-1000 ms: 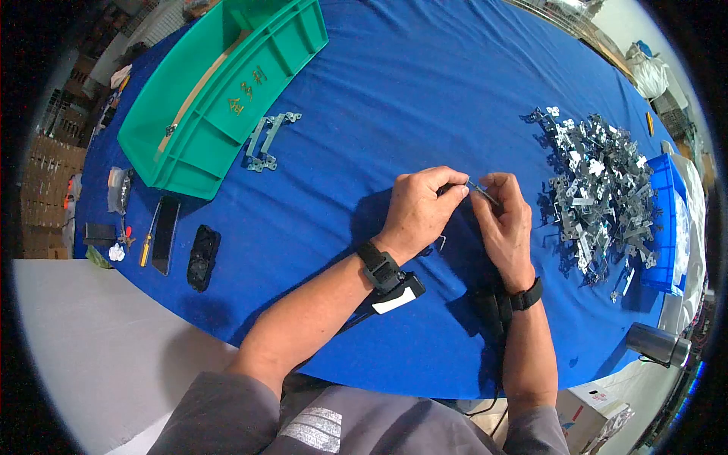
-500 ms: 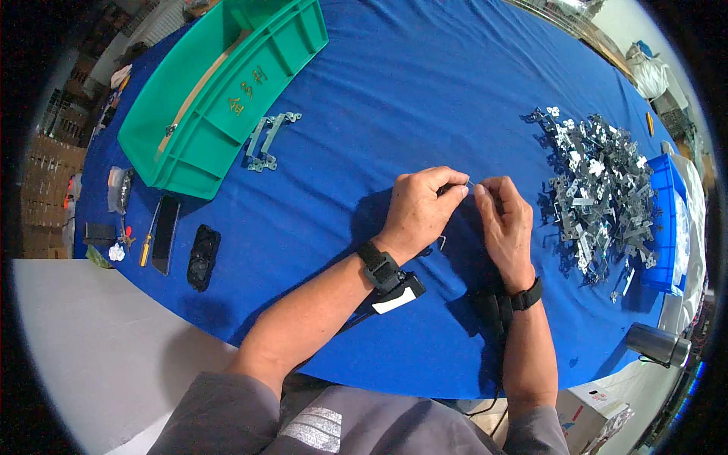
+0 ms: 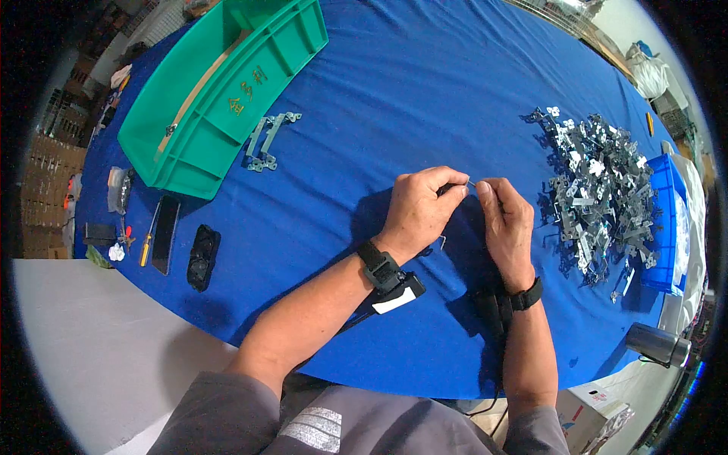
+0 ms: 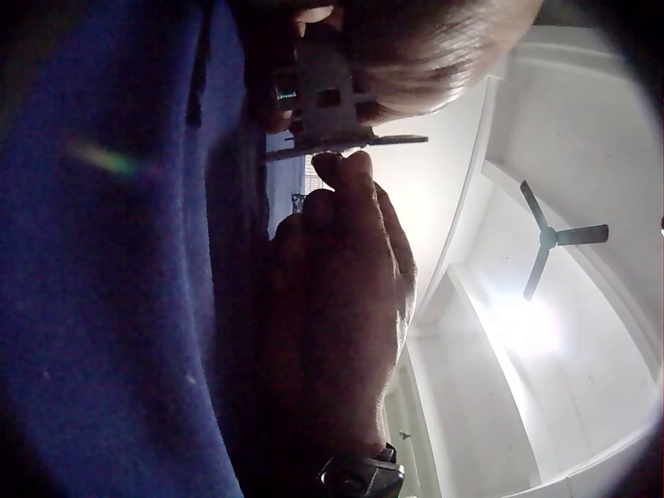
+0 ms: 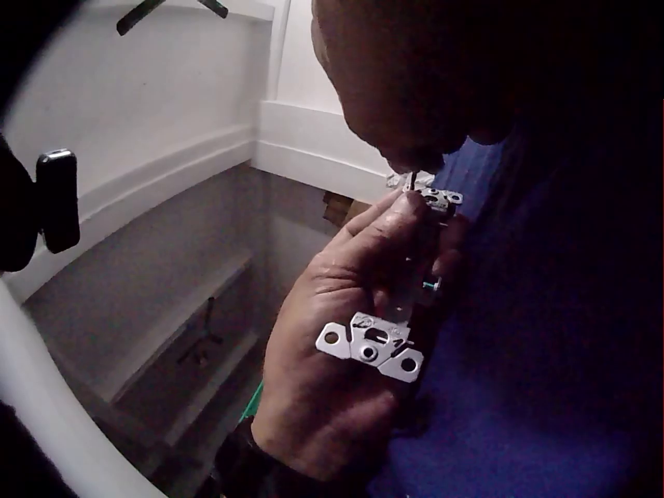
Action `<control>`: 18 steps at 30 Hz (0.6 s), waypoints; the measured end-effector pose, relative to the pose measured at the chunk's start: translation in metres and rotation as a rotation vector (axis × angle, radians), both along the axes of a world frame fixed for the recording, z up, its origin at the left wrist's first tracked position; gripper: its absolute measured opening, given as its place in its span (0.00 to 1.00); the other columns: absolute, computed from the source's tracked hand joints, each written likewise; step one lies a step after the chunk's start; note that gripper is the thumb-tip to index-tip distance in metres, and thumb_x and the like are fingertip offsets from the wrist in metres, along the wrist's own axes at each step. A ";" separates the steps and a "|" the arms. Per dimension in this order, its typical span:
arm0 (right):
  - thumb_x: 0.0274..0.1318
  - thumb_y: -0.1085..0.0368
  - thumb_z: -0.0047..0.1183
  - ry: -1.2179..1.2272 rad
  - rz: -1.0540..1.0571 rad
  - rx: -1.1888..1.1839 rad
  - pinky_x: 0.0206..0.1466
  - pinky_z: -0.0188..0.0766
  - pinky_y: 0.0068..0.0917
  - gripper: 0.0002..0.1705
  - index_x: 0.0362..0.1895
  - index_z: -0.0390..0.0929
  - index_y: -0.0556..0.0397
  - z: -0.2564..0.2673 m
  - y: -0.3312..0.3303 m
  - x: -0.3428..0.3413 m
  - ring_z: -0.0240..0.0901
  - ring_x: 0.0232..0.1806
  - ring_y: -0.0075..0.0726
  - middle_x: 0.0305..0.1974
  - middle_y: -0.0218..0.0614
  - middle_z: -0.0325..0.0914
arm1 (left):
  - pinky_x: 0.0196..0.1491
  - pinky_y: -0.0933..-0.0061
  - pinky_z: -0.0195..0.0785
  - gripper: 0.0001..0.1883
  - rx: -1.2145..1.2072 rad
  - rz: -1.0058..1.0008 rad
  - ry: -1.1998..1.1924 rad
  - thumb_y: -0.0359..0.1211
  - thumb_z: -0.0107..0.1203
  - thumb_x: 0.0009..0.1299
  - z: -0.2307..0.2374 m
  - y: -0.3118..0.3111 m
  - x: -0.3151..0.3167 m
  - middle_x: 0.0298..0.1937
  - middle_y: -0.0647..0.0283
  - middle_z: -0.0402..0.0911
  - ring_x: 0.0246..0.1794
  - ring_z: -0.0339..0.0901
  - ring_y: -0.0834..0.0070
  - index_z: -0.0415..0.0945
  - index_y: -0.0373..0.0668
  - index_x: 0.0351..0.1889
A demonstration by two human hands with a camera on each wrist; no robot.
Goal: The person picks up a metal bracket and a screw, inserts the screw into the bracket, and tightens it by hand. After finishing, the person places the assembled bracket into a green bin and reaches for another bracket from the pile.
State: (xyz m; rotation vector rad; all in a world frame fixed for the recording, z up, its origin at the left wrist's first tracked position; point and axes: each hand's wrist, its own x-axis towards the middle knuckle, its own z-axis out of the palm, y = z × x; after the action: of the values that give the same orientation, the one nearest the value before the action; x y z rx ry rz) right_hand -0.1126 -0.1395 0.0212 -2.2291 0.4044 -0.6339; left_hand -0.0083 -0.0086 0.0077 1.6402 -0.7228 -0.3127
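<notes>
My left hand (image 3: 425, 212) grips a metal bracket, mostly hidden by the fingers in the head view. In the right wrist view the bracket's holed end plate (image 5: 370, 351) lies against the palm, and its far end (image 5: 438, 197) sticks out past the thumb. Thumb and fingertips of my right hand (image 3: 509, 227) meet right at that far end, pinching a small thin metal piece (image 5: 413, 180) whose kind is too small to tell. From the left wrist, the bracket's flat plate (image 4: 324, 91) shows just above the right fingertips.
A heap of metal brackets (image 3: 603, 189) lies at the right, beside a blue bin (image 3: 667, 227). Left stands a green crate (image 3: 193, 163), with loose brackets (image 3: 265, 142) beside it. Nearer are a phone (image 3: 165, 235), a screwdriver (image 3: 145, 249) and a black case (image 3: 202, 258).
The right hand's thumb and fingertips have shifted slightly and drawn together at the bracket's end; the metal strip visible there earlier is now mostly covered. The left hand stays put.
</notes>
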 end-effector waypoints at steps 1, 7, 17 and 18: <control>0.67 0.68 0.59 -0.034 -0.001 0.023 0.29 0.66 0.27 0.06 0.41 0.78 0.58 0.000 0.001 0.001 0.69 0.25 0.26 0.25 0.36 0.75 | 0.29 0.80 0.69 0.09 0.013 0.002 0.000 0.29 0.64 0.71 0.001 0.000 0.000 0.30 0.66 0.87 0.28 0.77 0.88 0.87 0.36 0.46; 0.67 0.67 0.59 -0.101 0.009 0.115 0.29 0.66 0.28 0.06 0.40 0.79 0.58 -0.004 0.002 0.001 0.69 0.25 0.25 0.25 0.35 0.76 | 0.29 0.80 0.70 0.09 0.006 -0.001 -0.006 0.29 0.65 0.71 -0.002 0.000 0.001 0.30 0.66 0.87 0.28 0.77 0.88 0.86 0.35 0.45; 0.68 0.66 0.60 -0.063 -0.037 0.169 0.30 0.67 0.28 0.08 0.38 0.79 0.58 0.003 0.006 0.001 0.69 0.25 0.26 0.26 0.36 0.77 | 0.30 0.79 0.71 0.08 0.000 0.011 -0.026 0.29 0.64 0.71 -0.003 -0.001 0.000 0.31 0.66 0.88 0.29 0.78 0.87 0.86 0.35 0.45; 0.68 0.66 0.60 -0.084 -0.024 0.132 0.30 0.67 0.28 0.08 0.38 0.79 0.58 -0.002 0.004 0.002 0.69 0.25 0.25 0.26 0.36 0.77 | 0.30 0.79 0.71 0.08 -0.002 0.007 -0.021 0.29 0.64 0.71 -0.003 -0.001 0.000 0.31 0.66 0.88 0.29 0.78 0.87 0.86 0.35 0.45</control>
State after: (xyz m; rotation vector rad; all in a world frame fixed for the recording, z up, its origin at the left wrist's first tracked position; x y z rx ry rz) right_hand -0.1107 -0.1355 0.0195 -2.0684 0.4185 -0.6908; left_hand -0.0078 -0.0094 0.0050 1.6456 -0.7331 -0.2899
